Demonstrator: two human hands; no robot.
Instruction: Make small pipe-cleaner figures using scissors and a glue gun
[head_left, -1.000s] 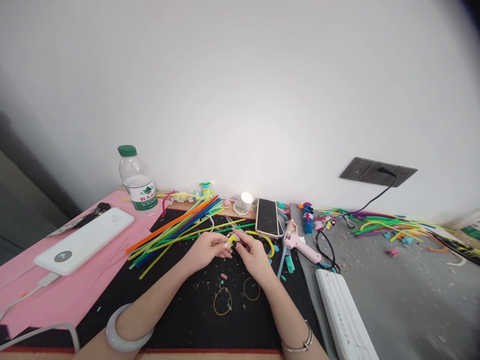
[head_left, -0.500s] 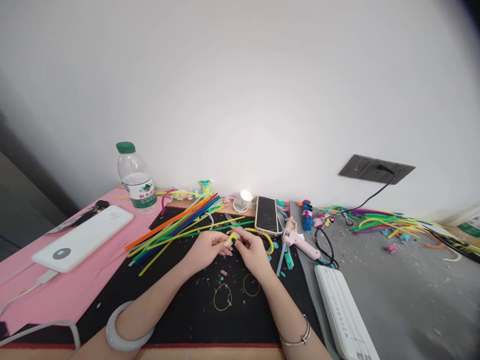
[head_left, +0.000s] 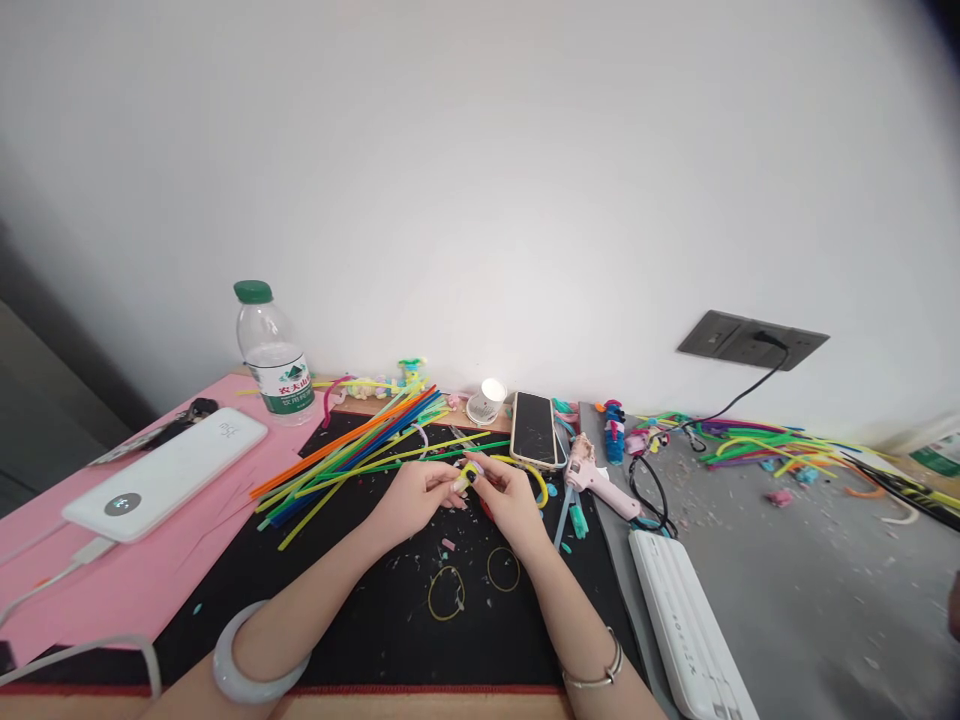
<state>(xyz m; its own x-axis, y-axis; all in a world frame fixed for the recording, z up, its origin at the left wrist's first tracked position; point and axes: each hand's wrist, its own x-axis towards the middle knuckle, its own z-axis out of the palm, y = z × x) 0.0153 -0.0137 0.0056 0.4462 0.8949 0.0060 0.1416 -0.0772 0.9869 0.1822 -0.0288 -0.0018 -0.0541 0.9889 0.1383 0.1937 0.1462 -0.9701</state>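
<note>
My left hand and my right hand meet over the black mat, both pinching a small yellow pipe-cleaner piece between fingertips. A curved yellow pipe cleaner lies just right of my right hand. Two thin wire rings rest on the mat below the hands. A fan of coloured pipe cleaners lies to the left, beyond my left hand.
A water bottle, white power bank on a pink sheet, lit candle, phone, pink glue gun, white power strip and more pipe cleaners on the grey surface surround the mat.
The hands stay together on the yellow piece, fingers shifting slightly. The view has drifted a little.
</note>
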